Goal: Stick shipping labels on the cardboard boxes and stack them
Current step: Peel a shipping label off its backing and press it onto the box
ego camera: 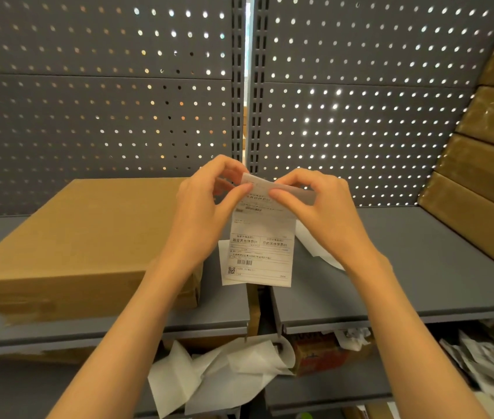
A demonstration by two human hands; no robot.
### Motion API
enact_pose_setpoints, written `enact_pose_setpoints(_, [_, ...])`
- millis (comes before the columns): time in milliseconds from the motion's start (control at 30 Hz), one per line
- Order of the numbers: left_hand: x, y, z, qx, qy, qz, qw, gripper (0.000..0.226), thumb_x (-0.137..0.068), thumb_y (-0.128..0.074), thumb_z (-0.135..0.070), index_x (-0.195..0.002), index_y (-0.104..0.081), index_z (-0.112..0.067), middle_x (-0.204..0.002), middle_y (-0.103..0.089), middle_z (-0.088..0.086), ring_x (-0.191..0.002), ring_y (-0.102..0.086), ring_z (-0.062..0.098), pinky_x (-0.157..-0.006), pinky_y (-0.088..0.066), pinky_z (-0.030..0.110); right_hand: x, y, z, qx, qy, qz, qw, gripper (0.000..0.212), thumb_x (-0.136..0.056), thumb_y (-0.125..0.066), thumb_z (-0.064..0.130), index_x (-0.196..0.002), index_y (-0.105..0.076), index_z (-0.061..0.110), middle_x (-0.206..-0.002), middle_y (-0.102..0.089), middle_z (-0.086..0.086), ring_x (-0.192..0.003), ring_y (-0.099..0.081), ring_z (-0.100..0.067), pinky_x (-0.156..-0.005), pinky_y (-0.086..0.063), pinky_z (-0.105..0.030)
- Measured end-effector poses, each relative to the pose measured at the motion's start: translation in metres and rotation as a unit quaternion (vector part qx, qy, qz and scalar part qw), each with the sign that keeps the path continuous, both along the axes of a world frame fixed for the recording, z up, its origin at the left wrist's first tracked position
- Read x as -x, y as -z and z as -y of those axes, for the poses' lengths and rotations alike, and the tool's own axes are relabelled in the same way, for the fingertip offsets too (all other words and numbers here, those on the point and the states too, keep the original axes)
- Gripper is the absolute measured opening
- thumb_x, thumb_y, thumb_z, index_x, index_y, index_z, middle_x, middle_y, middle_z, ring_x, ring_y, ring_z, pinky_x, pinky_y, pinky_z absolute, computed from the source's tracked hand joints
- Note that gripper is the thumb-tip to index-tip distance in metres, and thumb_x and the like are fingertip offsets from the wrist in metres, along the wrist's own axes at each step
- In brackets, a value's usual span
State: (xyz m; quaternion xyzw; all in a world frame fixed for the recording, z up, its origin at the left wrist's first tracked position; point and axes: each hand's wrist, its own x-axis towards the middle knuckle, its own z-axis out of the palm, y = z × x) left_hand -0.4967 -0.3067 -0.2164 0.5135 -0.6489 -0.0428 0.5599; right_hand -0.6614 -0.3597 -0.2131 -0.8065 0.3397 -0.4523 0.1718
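Observation:
A white shipping label (262,246) with a barcode and QR code hangs upright in front of me, above the gap between two grey shelves. My left hand (209,198) pinches its top left corner. My right hand (315,204) pinches the top edge, where the translucent backing (288,192) is folded back from the label. A flat cardboard box (82,237) lies on the left shelf, just left of my left hand, resting on other boxes beneath it. To the far right, several cardboard boxes (487,164) lean in a stack.
Grey pegboard panels (103,101) close off the back of the shelves. Loose white backing sheets lie on the right shelf (318,252) and hang crumpled below (224,376). The lower shelf holds a red-printed carton (321,355) and scattered paper (487,367).

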Motion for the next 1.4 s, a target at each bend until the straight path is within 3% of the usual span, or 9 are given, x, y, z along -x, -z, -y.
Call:
enact_pose_setpoints(733, [-0.004,0.002,0.007,0.006,-0.009,-0.011,1.0,0.004,-0.088,-0.064,-0.021,-0.091,-0.061,-0.021,-0.085,-0.065,-0.012,-0.075,-0.061,0.006,-0.066,-0.048,0.015,-0.002,0.006,0.013,0.002,0.026,-0.01,1.0,0.016,-0.085,-0.066,0.038,-0.073,-0.063,0.028,-0.066,-0.059,0.02,-0.069,-0.056,-0.006,-0.067,-0.047,-0.033])
enact_pose_setpoints(1000, [-0.005,0.002,0.009,0.017,-0.016,0.001,1.0,0.004,-0.088,-0.064,-0.016,-0.085,-0.062,-0.019,-0.086,-0.065,-0.01,-0.077,-0.061,0.006,-0.068,-0.048,0.018,-0.002,0.008,0.015,-0.004,0.038,-0.022,0.999,0.024,-0.085,-0.065,0.041,-0.071,-0.063,0.021,-0.066,-0.062,0.011,-0.066,-0.058,-0.013,-0.064,-0.049,-0.04])
enact_pose_setpoints(1167, [-0.006,0.003,0.012,0.02,-0.028,0.002,0.999,0.003,-0.087,-0.064,-0.017,-0.086,-0.063,-0.02,-0.086,-0.065,-0.01,-0.078,-0.06,0.004,-0.068,-0.047,0.016,-0.002,0.009,0.014,-0.017,0.017,-0.015,1.0,0.026,-0.085,-0.065,0.04,-0.07,-0.06,0.02,-0.064,-0.059,0.01,-0.063,-0.054,-0.011,-0.061,-0.045,-0.033])
enact_pose_setpoints(1267, [-0.006,0.003,0.012,0.023,-0.037,-0.014,0.999,0.008,-0.087,-0.064,-0.015,-0.084,-0.061,-0.021,-0.084,-0.065,-0.011,-0.077,-0.06,0.004,-0.067,-0.045,0.011,-0.002,0.009,0.012,-0.053,-0.012,0.002,0.999,0.036,-0.091,-0.056,0.041,-0.064,-0.053,0.018,-0.058,-0.051,0.012,-0.057,-0.045,-0.008,-0.056,-0.036,-0.021])
enact_pose_setpoints(1333, [-0.006,0.003,0.012,0.021,-0.041,-0.018,0.999,0.009,-0.088,-0.063,-0.015,-0.083,-0.061,-0.023,-0.082,-0.064,-0.013,-0.076,-0.06,0.004,-0.066,-0.043,0.009,-0.001,0.009,0.011,-0.078,-0.035,0.025,0.996,0.046,-0.098,-0.043,0.039,-0.063,-0.048,0.009,-0.057,-0.044,0.002,-0.056,-0.036,-0.013,-0.056,-0.03,-0.027])
enact_pose_setpoints(1400, [-0.006,0.003,0.012,0.019,-0.048,-0.02,0.998,0.009,-0.088,-0.062,-0.016,-0.083,-0.06,-0.023,-0.082,-0.063,-0.015,-0.077,-0.059,0.003,-0.066,-0.043,0.009,0.0,0.009,0.012,-0.086,-0.046,0.035,0.995,0.044,-0.096,-0.034,0.033,-0.072,-0.057,0.004,-0.072,-0.054,-0.012,-0.068,-0.044,-0.025,-0.061,-0.034,-0.029])
